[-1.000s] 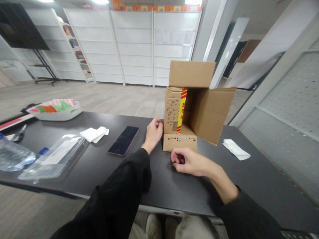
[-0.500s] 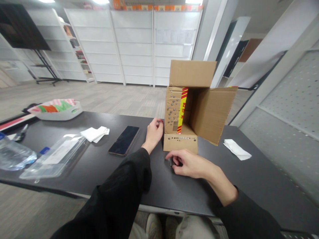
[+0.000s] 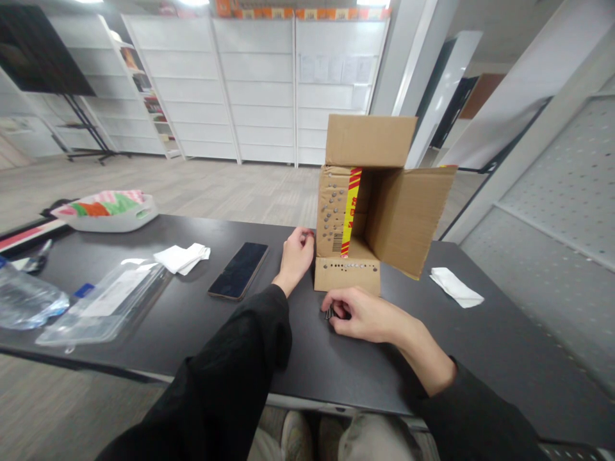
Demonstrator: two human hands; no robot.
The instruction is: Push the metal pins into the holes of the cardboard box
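A cardboard box (image 3: 350, 275) stands on the dark table with its flaps spread open. Several round metal heads, which look like screws, dot its left flap, and a row of holes and heads runs along the low front flap. My right hand (image 3: 358, 314) is just in front of that flap, thumb and fingers pinched around a few small metal screws (image 3: 329, 312). At the box's left side rests my left hand (image 3: 296, 253), its fingers curled in. Whatever its fingertips hold is hidden, and I cannot tell whether they touch the cardboard.
To the left lie a phone (image 3: 239, 271), folded tissues (image 3: 182, 258), a clear plastic case (image 3: 106, 307) and a plastic bottle (image 3: 29, 298). A white basket (image 3: 115, 221) with a colourful cloth sits farther back. Another tissue (image 3: 455, 287) lies right of the box.
The screws in my right hand have tilted slightly, and its fingers have shifted a little. My left hand and the box stay in place.
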